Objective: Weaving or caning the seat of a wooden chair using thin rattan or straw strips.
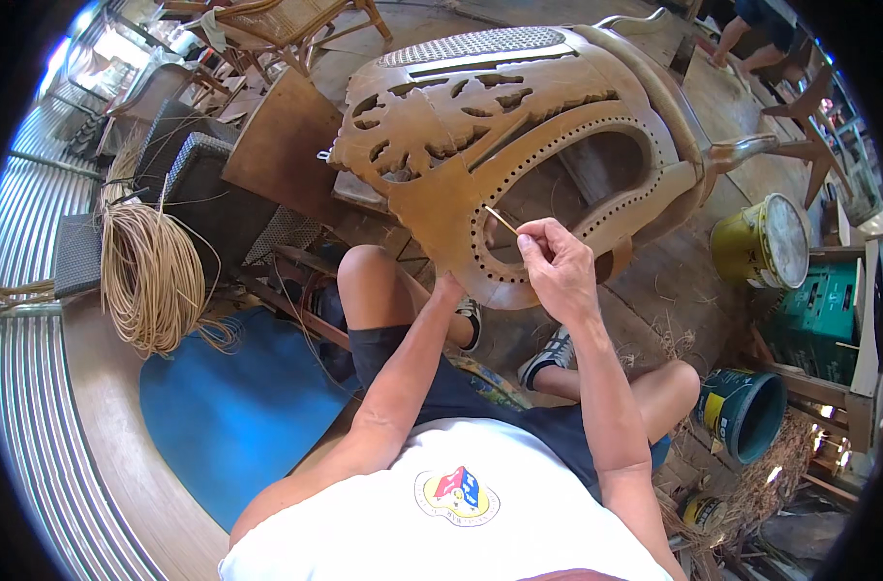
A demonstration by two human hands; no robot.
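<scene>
In front of me lies a brown wooden chair frame (432,198) on its side, with carved cut-outs and a woven panel (471,45). Small drilled holes ring its rounded opening. My right hand (561,276) is above the near edge of this opening, closed in a pinch on a thin stick (502,221). The stick is light brown with a pale tip, which meets the holed rim at its left side. My left hand (449,287) reaches to the frame's lower edge; its fingers are hidden behind the wood.
A coil of rattan cane (153,276) hangs at left, above a blue sheet (238,407). A brown board (285,145) leans behind it. At right stand a yellow bucket (742,242), a tipped dark-green bucket (751,414) and green crates (817,315). Another person's legs (737,44) show at the far right.
</scene>
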